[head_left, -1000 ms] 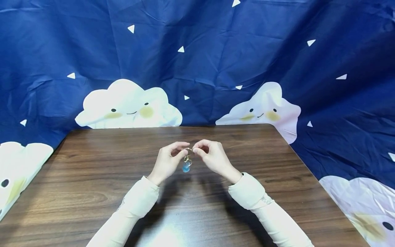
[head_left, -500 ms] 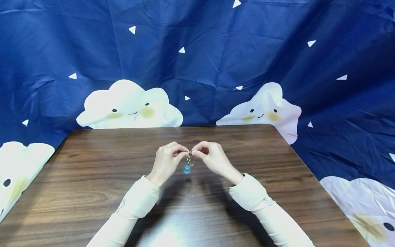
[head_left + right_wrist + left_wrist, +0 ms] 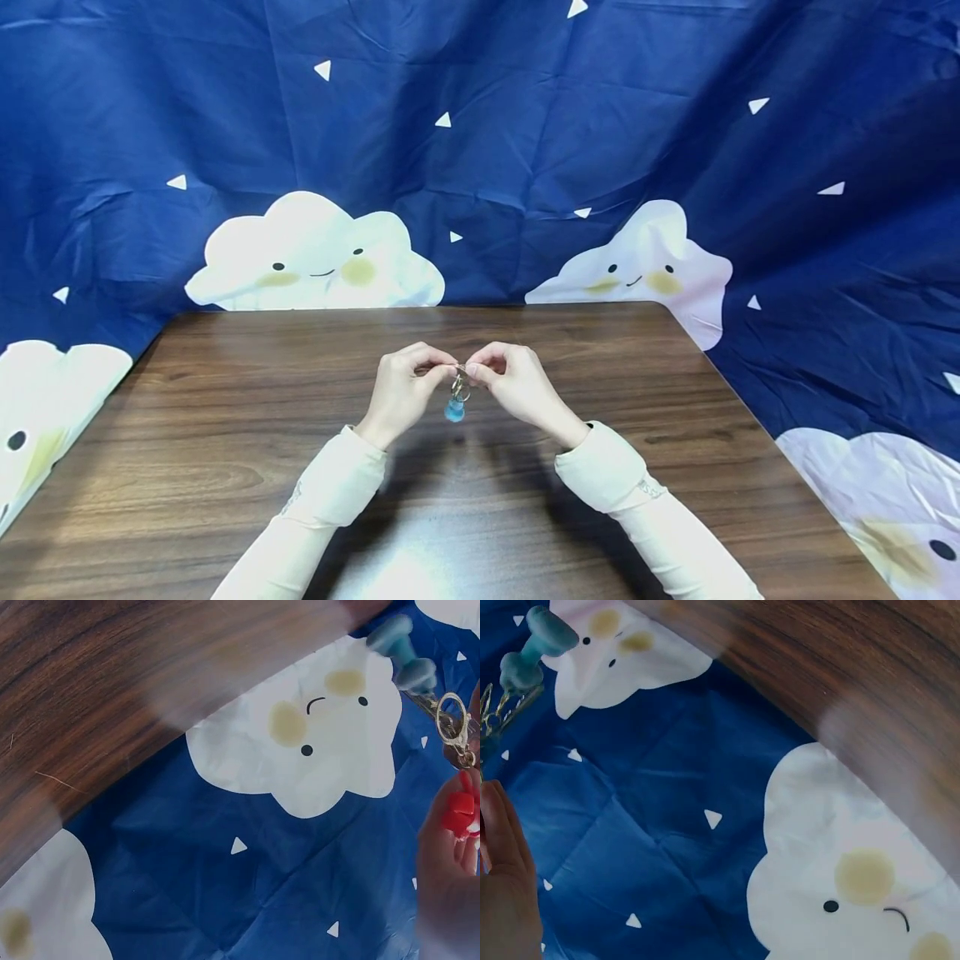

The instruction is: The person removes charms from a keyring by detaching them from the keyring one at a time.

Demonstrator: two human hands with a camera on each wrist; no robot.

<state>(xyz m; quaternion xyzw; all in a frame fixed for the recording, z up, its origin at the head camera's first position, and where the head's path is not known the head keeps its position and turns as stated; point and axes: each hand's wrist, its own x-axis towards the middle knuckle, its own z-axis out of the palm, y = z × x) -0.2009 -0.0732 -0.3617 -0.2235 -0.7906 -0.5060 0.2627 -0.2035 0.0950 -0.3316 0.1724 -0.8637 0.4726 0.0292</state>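
Both hands meet above the table with a keychain between their fingertips. In the head view my left hand [image 3: 401, 396] pinches its upper end from the left. My right hand [image 3: 522, 387] pinches it from the right. Gold metal rings [image 3: 458, 386] hang just under the fingertips, with a blue charm [image 3: 454, 410] below them. The right wrist view shows this charm [image 3: 405, 656] as a knobbed, bone-like piece beside an oval gold clasp [image 3: 451, 720]. A red piece [image 3: 460, 814] sits at the right hand's fingers, partly hidden by them.
A brown wood-grain table [image 3: 247, 442] lies under both forearms. Behind it hangs a dark blue cloth [image 3: 495, 100] printed with white smiling clouds and small white triangles. White sleeves [image 3: 341, 479] cover the arms up to the wrists.
Since one second ago the fingertips have come closer together, covering most of the gold piece that spanned them. The rings and blue charm now hang slightly lower; the last half second shows little movement.
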